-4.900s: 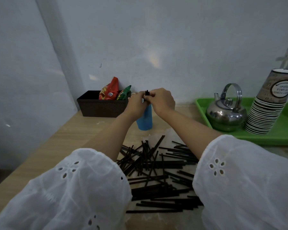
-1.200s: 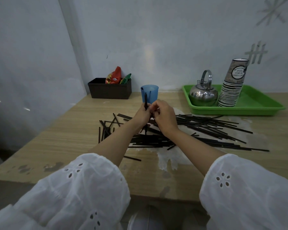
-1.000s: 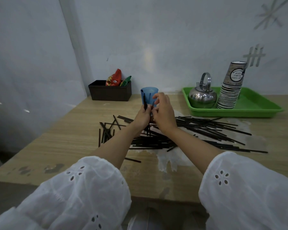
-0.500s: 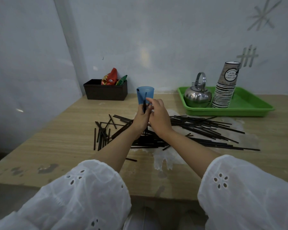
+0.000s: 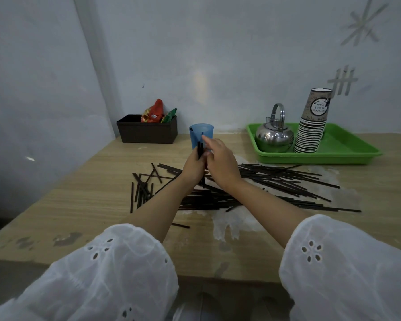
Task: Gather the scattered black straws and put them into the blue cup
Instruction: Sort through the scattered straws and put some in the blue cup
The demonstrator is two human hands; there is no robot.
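Moved: left hand (image 5: pixel 193 167) and right hand (image 5: pixel 221 164), up at the cup (image 5: pixel 201 135) five seconds ago, are back low over the straws (image 5: pixel 276 181); the right index finger, curled a second ago, now points out.
Desk (image 5: pixel 79 205): pale wood, worn white patch near the front edge, set against a grey wall.
Tray (image 5: pixel 347 151): green, far right on the desk, carrying kettle (image 5: pixel 273 139) and stack (image 5: pixel 313 126).
Straws: black, scattered across the desk middle, most to the right of the hands, a smaller clump to the left.
Box (image 5: pixel 147 133): dark, far left by the wall, snack packets (image 5: pixel 154 111) standing in it.
Stack: paper cups, upside down, right of the kettle.
Left hand: fingers wrapped round a bundle (image 5: pixel 200 149) of straws, held upright.
Right hand: index straight, tip in front of the cup; thumb beside the bundle, grip not clear.
Cup: blue, upright, just behind the hands, a dark straw end or two inside.
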